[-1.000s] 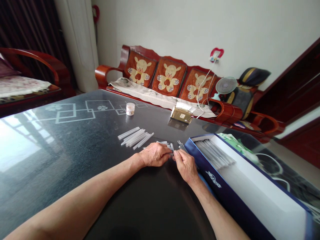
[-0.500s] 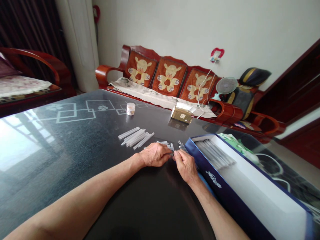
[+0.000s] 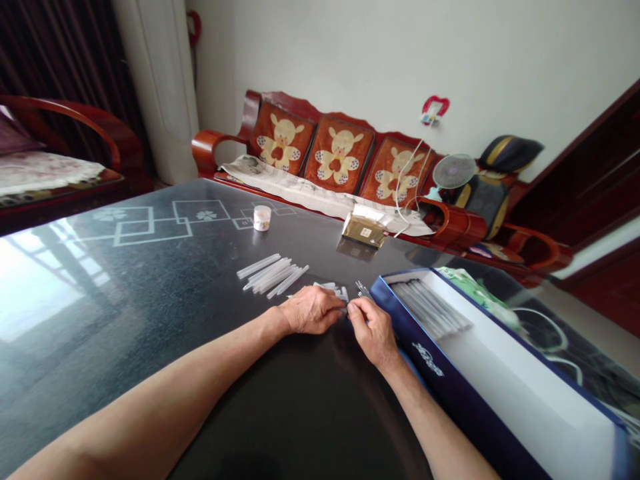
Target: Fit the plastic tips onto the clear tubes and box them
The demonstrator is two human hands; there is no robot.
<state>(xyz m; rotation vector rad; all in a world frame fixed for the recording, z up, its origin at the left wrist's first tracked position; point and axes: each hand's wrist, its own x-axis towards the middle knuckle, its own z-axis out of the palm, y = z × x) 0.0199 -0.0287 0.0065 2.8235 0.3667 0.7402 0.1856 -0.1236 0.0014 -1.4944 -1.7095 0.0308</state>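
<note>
My left hand [image 3: 313, 311] is closed in a pinch low over the dark table, and my right hand [image 3: 371, 328] pinches close beside it. Whatever small thing lies between the fingertips is mostly hidden. Left of my hands lies a bunch of translucent white plastic tubes [image 3: 275, 275]. Just beyond my fingers are several short white pieces [image 3: 336, 289], partly covered by my left hand. Thin metallic-looking rods [image 3: 362, 289] lie beside the blue box [image 3: 425, 357], behind my right hand. Inside that box, a row of slim grey-and-clear sticks [image 3: 431, 308] fills the far end.
A small white cup [image 3: 261, 218] and a tissue box [image 3: 363, 230] stand farther back on the table [image 3: 200, 287]. Right of the blue box lie a green-and-white bag [image 3: 480, 293] and a white cable [image 3: 553, 330]. A wooden sofa [image 3: 220, 143] stands behind the table.
My right hand has shifted very slightly, its fingertips a little farther from my left hand's. My left hand and the things on the table look unmoved.
</note>
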